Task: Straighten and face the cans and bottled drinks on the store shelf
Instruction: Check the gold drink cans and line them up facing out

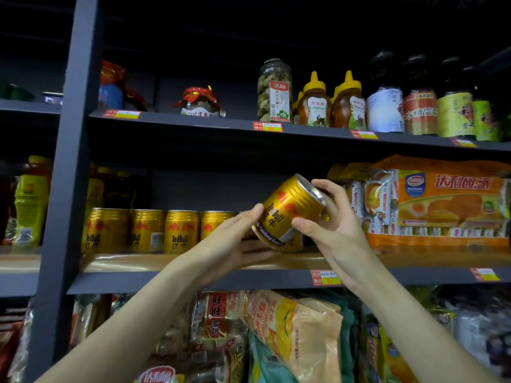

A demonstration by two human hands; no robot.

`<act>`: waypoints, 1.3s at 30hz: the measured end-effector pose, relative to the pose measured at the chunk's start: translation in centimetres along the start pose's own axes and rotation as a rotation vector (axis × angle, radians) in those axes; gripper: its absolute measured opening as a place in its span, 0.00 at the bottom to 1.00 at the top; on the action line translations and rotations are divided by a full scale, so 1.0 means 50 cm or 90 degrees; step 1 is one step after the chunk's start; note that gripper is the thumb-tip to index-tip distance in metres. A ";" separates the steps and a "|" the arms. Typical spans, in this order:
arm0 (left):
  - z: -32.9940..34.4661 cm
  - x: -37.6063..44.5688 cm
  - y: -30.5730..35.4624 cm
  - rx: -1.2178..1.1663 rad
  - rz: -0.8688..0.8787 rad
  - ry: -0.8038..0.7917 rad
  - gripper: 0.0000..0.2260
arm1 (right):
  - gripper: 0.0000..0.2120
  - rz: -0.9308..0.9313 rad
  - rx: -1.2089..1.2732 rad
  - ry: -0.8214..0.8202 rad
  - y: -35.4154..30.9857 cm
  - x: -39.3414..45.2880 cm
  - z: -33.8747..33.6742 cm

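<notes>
Gold and ribbed, the Red Bull can [290, 210] I'm working is off the shelf, held in the air just in front of the middle shelf [193, 262], near the right end of the can row [154, 230]. My right hand [336, 226] grasps it, thumb low on the near side and fingers curled over the silver top rim. My left hand [235, 239] has straight fingers, their tips touching the can's left side and base to steady it.

I judge this the facing step for one can: it has been picked out and is being turned so its label reads forward. Its long axis is tilted, top end pointing up and to the right, base down and to the left, with the logo toward me but slanted.

Next I would need to bring it upright, keep the logo forward, and set it into the gap at the right end of the row, level with its neighbours' fronts.

Just right of the cans lies an orange cake multipack [442, 200]. Above, honey bottles [331, 103] and jars stand on the upper shelf [304, 129].
</notes>
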State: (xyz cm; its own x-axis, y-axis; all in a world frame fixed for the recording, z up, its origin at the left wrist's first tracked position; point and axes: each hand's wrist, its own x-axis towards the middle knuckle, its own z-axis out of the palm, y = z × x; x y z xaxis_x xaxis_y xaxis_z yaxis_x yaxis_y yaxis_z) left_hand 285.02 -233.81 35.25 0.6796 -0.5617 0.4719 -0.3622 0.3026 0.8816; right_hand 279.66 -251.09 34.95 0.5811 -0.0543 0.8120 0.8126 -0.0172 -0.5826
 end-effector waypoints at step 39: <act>-0.112 0.040 -0.023 0.909 0.277 0.259 0.17 | 0.22 0.120 -0.678 0.133 0.016 0.129 -0.133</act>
State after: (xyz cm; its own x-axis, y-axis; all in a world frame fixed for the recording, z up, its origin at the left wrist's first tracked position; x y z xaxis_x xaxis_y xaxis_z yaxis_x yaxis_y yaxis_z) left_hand 290.37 -230.95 35.16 0.3998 -0.3169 0.8601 -0.6980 -0.7135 0.0616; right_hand 283.77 -258.08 39.48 0.5909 -0.3135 0.7434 0.1975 -0.8372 -0.5100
